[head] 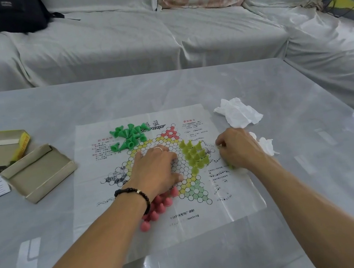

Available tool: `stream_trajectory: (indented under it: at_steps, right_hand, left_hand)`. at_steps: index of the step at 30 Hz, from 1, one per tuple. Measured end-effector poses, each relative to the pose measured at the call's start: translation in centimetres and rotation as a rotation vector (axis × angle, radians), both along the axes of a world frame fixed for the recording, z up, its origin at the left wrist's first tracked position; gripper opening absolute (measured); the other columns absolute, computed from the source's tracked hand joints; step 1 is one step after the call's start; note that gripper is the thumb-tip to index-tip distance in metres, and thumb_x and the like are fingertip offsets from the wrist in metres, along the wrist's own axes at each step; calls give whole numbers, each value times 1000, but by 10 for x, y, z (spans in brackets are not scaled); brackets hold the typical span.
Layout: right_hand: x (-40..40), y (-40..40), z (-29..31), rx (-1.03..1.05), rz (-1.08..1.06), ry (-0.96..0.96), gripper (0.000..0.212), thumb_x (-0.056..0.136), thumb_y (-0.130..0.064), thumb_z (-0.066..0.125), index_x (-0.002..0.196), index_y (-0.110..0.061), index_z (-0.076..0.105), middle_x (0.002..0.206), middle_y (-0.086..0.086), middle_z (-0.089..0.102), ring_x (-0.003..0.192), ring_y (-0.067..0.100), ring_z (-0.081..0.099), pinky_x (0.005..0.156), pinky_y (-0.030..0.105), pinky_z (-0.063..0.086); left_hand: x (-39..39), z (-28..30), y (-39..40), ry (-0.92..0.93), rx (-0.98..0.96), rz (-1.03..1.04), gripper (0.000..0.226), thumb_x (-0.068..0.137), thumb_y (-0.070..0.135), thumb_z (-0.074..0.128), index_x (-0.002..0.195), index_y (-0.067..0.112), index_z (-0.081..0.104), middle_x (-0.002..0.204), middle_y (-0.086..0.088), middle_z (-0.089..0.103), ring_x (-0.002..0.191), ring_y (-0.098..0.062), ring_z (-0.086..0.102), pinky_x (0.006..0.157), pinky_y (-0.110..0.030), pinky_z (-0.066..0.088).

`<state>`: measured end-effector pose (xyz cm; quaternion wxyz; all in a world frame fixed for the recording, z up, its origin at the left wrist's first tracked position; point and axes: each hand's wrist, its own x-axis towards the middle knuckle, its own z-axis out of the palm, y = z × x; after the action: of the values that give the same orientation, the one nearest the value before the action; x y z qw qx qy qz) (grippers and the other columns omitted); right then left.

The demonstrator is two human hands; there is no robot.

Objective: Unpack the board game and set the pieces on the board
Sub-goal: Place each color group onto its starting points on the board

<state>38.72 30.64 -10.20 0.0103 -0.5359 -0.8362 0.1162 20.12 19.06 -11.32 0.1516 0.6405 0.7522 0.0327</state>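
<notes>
Yellow-green pawns [194, 154] stand placed right of centre on the paper board [155, 179]; green pawns [129, 136] and pink pawns [157, 206] still lie heaped. My left hand [156, 171] presses flat; my right hand [236, 147] pinches something, seemingly another yellow-green pawn.

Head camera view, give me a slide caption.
Left hand flat on paper game board; right hand gathers yellow-green plastic pawns.

Bright, even daylight; soft shadows. White glare streaks the glossy desk [307, 113] at its right side. Wide-angle bending at the edges; overall slightly soft focus.
</notes>
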Motion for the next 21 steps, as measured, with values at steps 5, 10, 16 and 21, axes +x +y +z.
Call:
stream_trajectory:
  at_steps: [5, 10, 16, 21]
  right_hand:
    - [-1, 1, 1, -63, -43, 330, 23, 85, -8, 54, 96, -20, 70, 90, -9, 65, 88, 11, 60, 70, 21, 41]
    - [-5, 1, -1, -111, -26, 485, 14, 82, -8, 65, 84, -21, 70, 83, -11, 69, 81, 2, 64, 64, 7, 39]
    - [-9, 3, -9, -115, 14, 458, 11, 81, -8, 68, 83, -18, 72, 79, -7, 70, 79, 3, 65, 67, 9, 45]
    - [-12, 3, -10, -99, 42, 427, 11, 81, -9, 67, 84, -18, 72, 79, -6, 70, 78, 4, 65, 63, 6, 43]
  left_hand:
    - [0, 0, -1, 4, 2, -4, 60, 82, 56, 62, 135, 32, 48, 150, 4, 34, 137, -16, 32, 116, -50, 16]
    - [0, 0, 0, 11, 6, -10, 59, 82, 56, 62, 135, 32, 48, 150, 4, 35, 137, -16, 33, 115, -49, 17]
    - [-1, 1, 0, 10, 12, -15, 61, 82, 56, 63, 135, 31, 49, 148, 4, 37, 135, -16, 35, 113, -47, 19]
    - [-1, 0, -1, -2, 21, -9, 60, 81, 56, 64, 134, 31, 50, 148, 4, 37, 135, -16, 35, 112, -46, 20]
